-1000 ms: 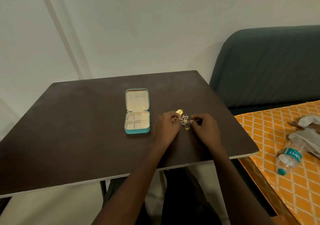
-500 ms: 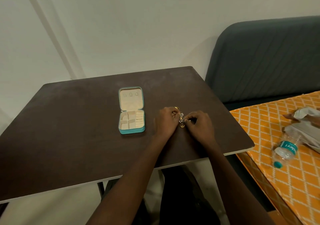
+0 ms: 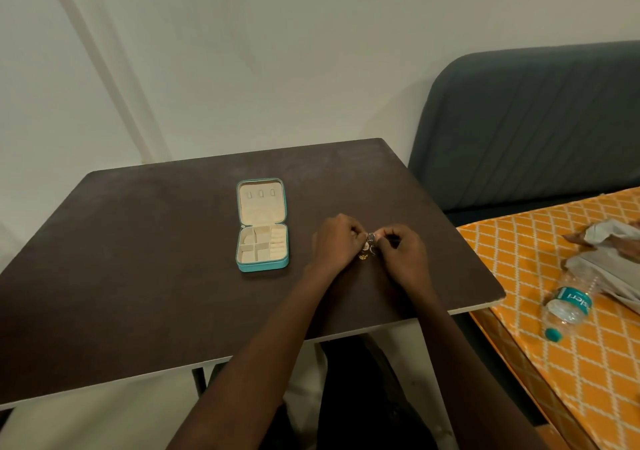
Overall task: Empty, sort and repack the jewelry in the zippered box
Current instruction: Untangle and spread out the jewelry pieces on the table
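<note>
A small teal zippered jewelry box (image 3: 262,265) lies open on the dark brown table (image 3: 138,259), its cream lid flat behind and its cream compartments looking bare. To its right a small cluster of gold and silver jewelry (image 3: 367,248) sits between my two hands. My left hand (image 3: 337,242) has its fingers curled and pinches the cluster from the left. My right hand (image 3: 401,252) pinches it from the right with thumb and fingertips. The pieces are too small to tell apart.
The table's right corner (image 3: 498,297) is close to my right wrist. Beside it is a bed with an orange patterned cover (image 3: 571,363), a plastic water bottle (image 3: 564,307) and crumpled grey cloth (image 3: 609,255) on it. A grey headboard (image 3: 536,120) stands behind.
My hands have drawn closer together over the jewelry, and the cluster now sits pinched between both sets of fingertips. The box has not moved on the table; the camera shifted.
</note>
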